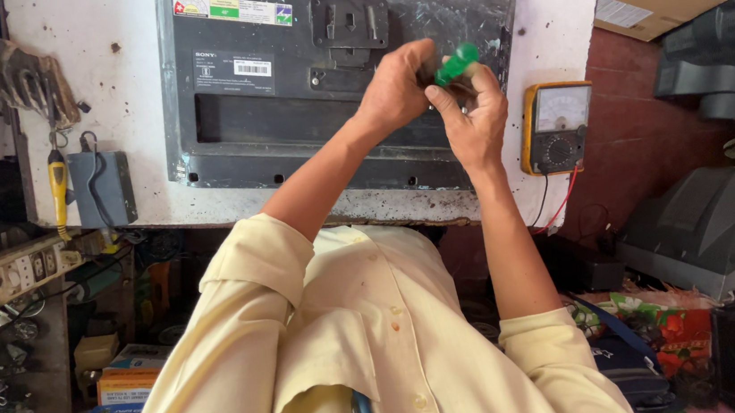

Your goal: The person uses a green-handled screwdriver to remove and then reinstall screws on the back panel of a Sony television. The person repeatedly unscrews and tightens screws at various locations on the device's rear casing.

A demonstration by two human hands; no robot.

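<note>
Surface: white, stained surface (132,94) carrying a dark television back panel (286,106), a yellow multimeter (555,128) beside it.
Left hand (394,89): clenched around the green-handled screwdriver (456,63).
Right hand (476,120): fingers pinching the same handle.
Risk: the tool could slip and gouge the panel, or knock the nearby meter.

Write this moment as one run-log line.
left hand: steadying screwdriver | right hand: gripping green handle | over: television back panel | nearby: multimeter
</note>
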